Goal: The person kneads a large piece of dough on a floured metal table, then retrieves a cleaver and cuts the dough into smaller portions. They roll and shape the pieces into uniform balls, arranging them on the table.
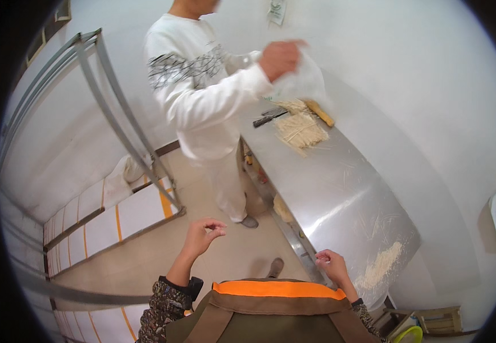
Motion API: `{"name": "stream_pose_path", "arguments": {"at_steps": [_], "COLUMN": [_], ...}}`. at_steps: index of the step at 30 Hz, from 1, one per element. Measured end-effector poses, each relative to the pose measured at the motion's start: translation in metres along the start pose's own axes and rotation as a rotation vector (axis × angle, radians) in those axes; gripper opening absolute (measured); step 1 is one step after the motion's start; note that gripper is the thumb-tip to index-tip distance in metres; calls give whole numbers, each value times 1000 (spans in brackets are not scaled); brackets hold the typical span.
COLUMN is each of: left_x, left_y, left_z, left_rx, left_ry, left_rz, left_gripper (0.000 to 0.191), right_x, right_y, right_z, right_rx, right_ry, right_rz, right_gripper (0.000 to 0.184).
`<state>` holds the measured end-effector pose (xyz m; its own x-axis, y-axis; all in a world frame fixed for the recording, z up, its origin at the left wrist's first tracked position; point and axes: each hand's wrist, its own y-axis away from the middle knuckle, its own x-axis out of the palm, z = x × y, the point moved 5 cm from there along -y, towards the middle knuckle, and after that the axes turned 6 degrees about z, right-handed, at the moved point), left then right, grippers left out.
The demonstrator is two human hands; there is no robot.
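My left hand [205, 237] is raised over the tiled floor, left of the table. Its fingers curl loosely towards the thumb, and I see nothing between them. By the near long edge of a stainless steel table [329, 184] is my right hand [332, 265], fingers half bent, with nothing visible in it. A pile of short pale stick-like pieces [380, 266] lies on the table to its right. Further up rests a bundle of thin pale sticks [301, 130], between a dark-handled tool [269, 118] and a yellowish-brown bar-shaped object [320, 113].
Across the table corner a person in white [205, 94] holds up a translucent plastic bag [303, 81], blurred. A grey metal rack frame [115, 94] stands left, above white boxes with orange tape [119, 223]. Wooden stools [438, 320] and a yellow-green basin [409, 334] are lower right.
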<state>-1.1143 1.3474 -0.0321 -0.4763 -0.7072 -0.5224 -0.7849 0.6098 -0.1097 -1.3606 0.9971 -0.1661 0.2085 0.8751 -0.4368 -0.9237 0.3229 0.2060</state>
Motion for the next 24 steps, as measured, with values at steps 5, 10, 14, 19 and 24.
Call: {"name": "stream_pose_path", "arguments": {"at_steps": [5, 10, 14, 19, 24], "left_x": [43, 67, 54, 32, 83], "left_y": [-119, -222, -314, -481, -637], "left_z": [-31, -81, -137, -142, -47], "left_rx": [139, 226, 526, 409, 61], "left_ry": [-15, -17, -139, 22, -310], "left_rz": [141, 259, 96, -189, -90], "left_gripper": [18, 15, 12, 41, 74], "right_x": [-16, -33, -48, -56, -29], "right_y": [-63, -119, -154, -178, -199], "right_z": [-48, -70, -71, -81, -97], "right_rx": [59, 157, 159, 273, 490], "right_ry": [391, 451, 413, 412, 471], "right_rz": [-21, 47, 64, -16, 43], "right_gripper": [42, 60, 64, 70, 92]}}
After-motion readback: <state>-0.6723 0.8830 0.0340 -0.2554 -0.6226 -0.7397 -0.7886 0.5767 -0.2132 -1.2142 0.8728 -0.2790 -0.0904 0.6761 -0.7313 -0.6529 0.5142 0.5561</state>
